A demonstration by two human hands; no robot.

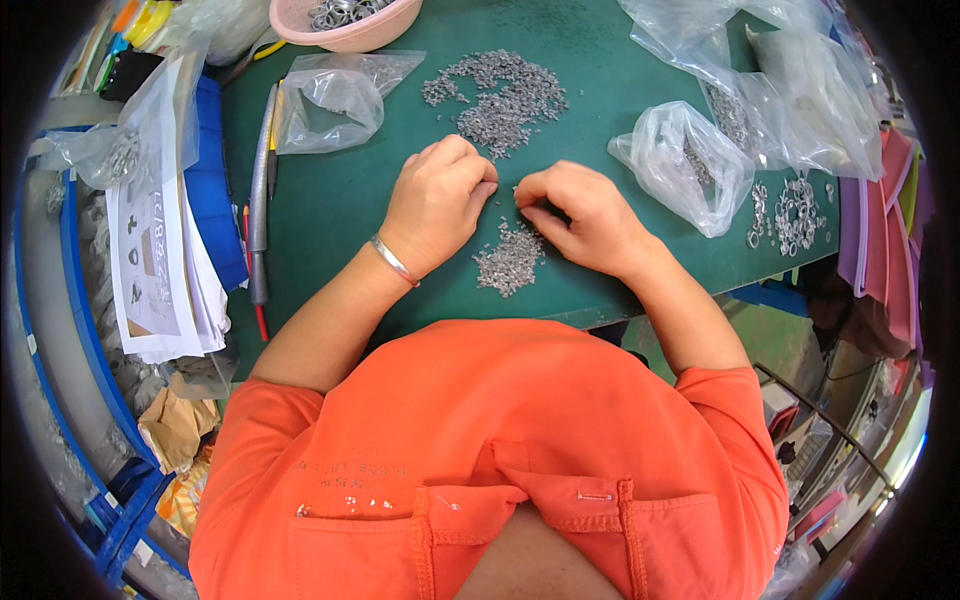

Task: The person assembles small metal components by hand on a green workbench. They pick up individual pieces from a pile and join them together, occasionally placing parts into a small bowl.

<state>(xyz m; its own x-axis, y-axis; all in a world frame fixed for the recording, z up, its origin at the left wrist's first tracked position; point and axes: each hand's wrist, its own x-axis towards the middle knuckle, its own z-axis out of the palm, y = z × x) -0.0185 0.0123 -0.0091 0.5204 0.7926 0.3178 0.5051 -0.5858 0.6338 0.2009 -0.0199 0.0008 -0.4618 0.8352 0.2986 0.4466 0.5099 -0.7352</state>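
Observation:
My left hand, with a silver bangle on its wrist, is over the green tabletop. Its thumb and forefinger are pinched together. Facing it is my right hand, its fingers curled and its thumb near the forefinger. Any tiny piece held at either set of fingertips is too small to make out. Beyond the hands spreads a large pile of small grey metal parts. A smaller pile of similar parts lies nearer my body, below the fingertips, with a few loose pieces between the piles.
Clear plastic bags lie at the left and right. A pink plastic basket holds metal rings. Small shiny rings are scattered near the right edge. A grey rod-like tool, pens, a blue bin and papers line the left.

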